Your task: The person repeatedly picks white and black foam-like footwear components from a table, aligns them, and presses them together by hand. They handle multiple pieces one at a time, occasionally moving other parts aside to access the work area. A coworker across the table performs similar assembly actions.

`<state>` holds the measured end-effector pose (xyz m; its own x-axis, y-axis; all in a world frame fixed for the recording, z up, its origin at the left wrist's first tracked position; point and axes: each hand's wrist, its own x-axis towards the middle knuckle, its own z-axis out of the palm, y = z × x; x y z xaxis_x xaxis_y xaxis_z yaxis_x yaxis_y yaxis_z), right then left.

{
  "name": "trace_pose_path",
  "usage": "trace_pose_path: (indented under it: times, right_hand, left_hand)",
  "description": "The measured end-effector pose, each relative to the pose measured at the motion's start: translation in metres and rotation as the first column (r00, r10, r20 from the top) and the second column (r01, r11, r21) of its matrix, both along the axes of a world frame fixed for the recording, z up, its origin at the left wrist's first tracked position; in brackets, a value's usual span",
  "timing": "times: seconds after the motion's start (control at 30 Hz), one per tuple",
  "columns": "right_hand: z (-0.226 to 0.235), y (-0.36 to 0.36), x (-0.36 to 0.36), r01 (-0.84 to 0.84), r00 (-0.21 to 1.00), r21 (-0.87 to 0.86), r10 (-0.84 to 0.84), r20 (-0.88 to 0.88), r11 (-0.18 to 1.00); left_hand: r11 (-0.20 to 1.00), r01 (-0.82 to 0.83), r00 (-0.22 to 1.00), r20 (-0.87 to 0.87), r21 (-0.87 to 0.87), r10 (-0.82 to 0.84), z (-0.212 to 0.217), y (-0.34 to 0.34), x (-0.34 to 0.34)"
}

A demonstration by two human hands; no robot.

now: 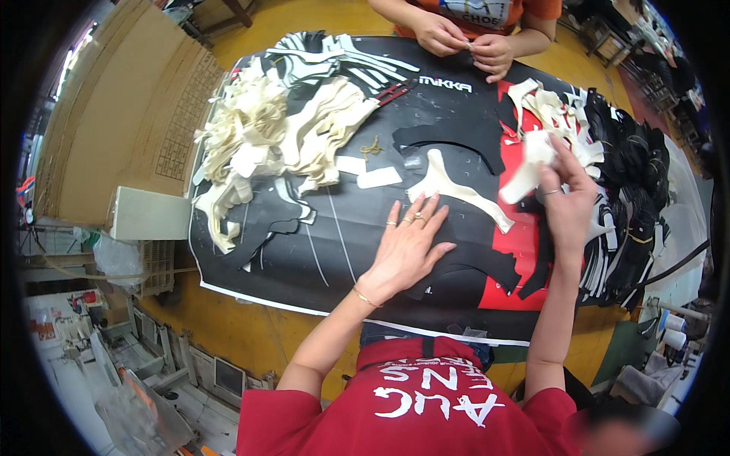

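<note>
My left hand (409, 245) lies flat with fingers spread on the black sheet, its fingertips touching the near edge of a cream, curved fabric piece (449, 185). My right hand (570, 201) is raised above the red band, with thumb and fingers closed on another cream fabric piece (526, 169) that hangs to the left. Just beyond the flat piece is a black curved cut piece (464, 143). White rectangular slips (379, 178) and a knotted yellowish tie (371, 147) lie left of it.
Heaped cream pieces (323, 125) fill the table's left side, near black-and-white striped pieces (342, 57). Bundled black pieces (635, 213) line the right edge, beside more cream ones (551, 110). Across the table, another person's hands (468, 47) hold something small. A large cardboard sheet (114, 114) stands left.
</note>
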<state>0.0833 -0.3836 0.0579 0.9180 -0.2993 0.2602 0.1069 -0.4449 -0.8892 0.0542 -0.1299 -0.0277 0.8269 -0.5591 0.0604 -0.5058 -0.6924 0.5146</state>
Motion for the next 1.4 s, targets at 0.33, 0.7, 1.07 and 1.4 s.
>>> trace_pose_path:
  times: [0.33,0.7,1.07,1.4]
  right_hand:
    - [-0.068,0.193,0.075,-0.225,0.724,-0.857,0.668,0.17,0.463]
    - [-0.038,0.035,-0.043,-0.128,0.989,-0.554,0.063,-0.136,0.823]
    - [-0.051,0.053,-0.032,-0.172,0.977,-0.384,0.106,-0.187,0.907]
    - [-0.081,0.113,0.04,-0.147,0.983,-0.505,0.069,-0.17,0.85]
  left_hand:
    - [0.985,0.0,0.995,-0.094,-0.172,-0.017,-0.011,0.007,0.001]
    - [0.998,-0.007,0.999,-0.042,-0.067,0.005,0.0,0.017,-0.007]
    - [0.807,-0.571,0.818,-0.017,-0.148,0.575,0.004,0.027,0.007]
    - [0.806,-0.498,0.866,-0.131,-0.32,0.483,0.004,0.027,0.054]
